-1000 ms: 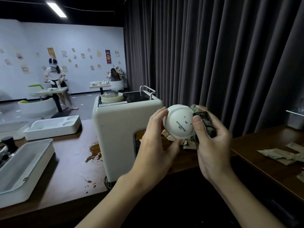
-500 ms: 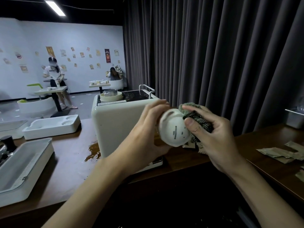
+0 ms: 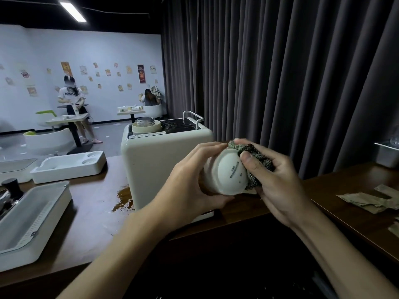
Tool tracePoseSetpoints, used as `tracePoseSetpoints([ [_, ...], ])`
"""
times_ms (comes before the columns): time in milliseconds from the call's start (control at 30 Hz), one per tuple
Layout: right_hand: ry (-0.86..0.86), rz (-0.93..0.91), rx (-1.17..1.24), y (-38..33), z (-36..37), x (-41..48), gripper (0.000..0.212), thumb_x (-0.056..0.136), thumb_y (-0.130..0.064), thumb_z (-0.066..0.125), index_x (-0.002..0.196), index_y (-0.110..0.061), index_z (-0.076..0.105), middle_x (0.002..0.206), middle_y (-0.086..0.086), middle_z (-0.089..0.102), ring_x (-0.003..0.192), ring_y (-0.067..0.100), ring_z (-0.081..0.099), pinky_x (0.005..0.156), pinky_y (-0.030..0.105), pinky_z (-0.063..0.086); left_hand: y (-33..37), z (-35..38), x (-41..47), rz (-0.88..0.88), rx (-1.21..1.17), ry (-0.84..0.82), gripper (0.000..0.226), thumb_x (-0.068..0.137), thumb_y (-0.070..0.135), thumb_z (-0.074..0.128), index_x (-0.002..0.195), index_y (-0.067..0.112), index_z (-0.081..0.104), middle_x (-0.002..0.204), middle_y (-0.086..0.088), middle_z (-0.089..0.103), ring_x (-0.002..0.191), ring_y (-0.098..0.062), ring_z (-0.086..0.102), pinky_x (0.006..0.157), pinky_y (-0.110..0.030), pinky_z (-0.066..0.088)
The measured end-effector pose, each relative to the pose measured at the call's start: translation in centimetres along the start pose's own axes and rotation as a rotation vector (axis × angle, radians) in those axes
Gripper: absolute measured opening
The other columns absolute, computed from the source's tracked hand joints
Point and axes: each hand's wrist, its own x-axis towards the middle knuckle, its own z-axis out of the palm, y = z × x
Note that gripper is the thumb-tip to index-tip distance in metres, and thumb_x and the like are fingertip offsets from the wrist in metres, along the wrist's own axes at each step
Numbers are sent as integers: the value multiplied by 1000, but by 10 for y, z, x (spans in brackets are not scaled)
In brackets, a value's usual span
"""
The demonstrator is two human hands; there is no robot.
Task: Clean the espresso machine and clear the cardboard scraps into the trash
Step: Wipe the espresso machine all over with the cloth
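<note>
While the left hand (image 3: 190, 180) is gripping the cup (image 3: 224, 175) base-out before the machine (image 3: 151, 165) to steady it, the right hand (image 3: 278, 180) is pinching a cloth (image 3: 257, 156) against its side, apparently wiping; scraps (image 3: 371, 199) are lying right of the machine.

Only "1990" reads clearly, in dark figures across the chest of the white T-shirt (image 3: 69, 94) on the person standing far left. The base of the white cup (image 3: 226, 175) in the near middle carries a line of small dark print and a few dots, too small to read. The label strip (image 3: 147, 135) on top of the espresso machine (image 3: 155, 169) and the posters (image 3: 141, 73) on the far wall are also illegible.
</note>
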Motion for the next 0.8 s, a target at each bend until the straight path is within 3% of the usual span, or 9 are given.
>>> tracePoseSetpoints([
  [100, -24, 2, 43, -7, 1, 1, 36, 76, -37, 72, 110, -26, 73, 124, 5, 66, 121, 22, 59, 99, 44, 50, 1, -9, 5, 85, 136, -37, 86, 69, 17, 90, 144, 15, 47, 135, -7, 46, 131, -7, 46, 106, -24, 42],
  [200, 67, 47, 171, -9, 11, 2, 40, 79, -27, 65, 117, -15, 66, 117, 5, 70, 112, 20, 65, 89, 38, 56, 3, -2, 1, 40, 16, 61, 94, 71, 12, 87, 150, 10, 36, 138, -7, 48, 131, -19, 50, 104, -39, 47],
  [300, 140, 111, 251, -8, 17, 1, 40, 79, -28, 63, 116, -13, 66, 111, 5, 72, 104, 19, 68, 83, 39, 57, 5, 5, -5, -19, -158, 131, 84, 71, 10, 88, 138, 4, 37, 143, -4, 50, 131, -24, 54, 99, -51, 51],
  [467, 98, 130, 213, -6, 16, -1, 36, 84, -29, 59, 117, -16, 66, 116, 4, 71, 112, 22, 64, 95, 46, 52, 2, 1, -5, 11, -159, 122, 70, 73, 27, 86, 128, 6, 48, 138, -8, 53, 128, -26, 55, 100, -53, 50],
  [633, 5, -14, -46, -12, 13, 0, 37, 86, -37, 66, 117, -17, 69, 123, 2, 67, 120, 21, 60, 102, 57, 44, -2, -6, -5, -15, -111, 32, 68, 70, 27, 89, 127, 11, 56, 133, -3, 52, 124, -26, 57, 96, -49, 52],
  [800, -72, -284, -462, -13, 14, -1, 33, 91, -27, 60, 122, -17, 65, 127, -6, 60, 125, 9, 53, 106, 33, 43, -4, 1, -10, -55, -84, 71, 70, 65, 25, 92, 126, 15, 60, 126, 1, 55, 118, -22, 60, 92, -45, 55],
])
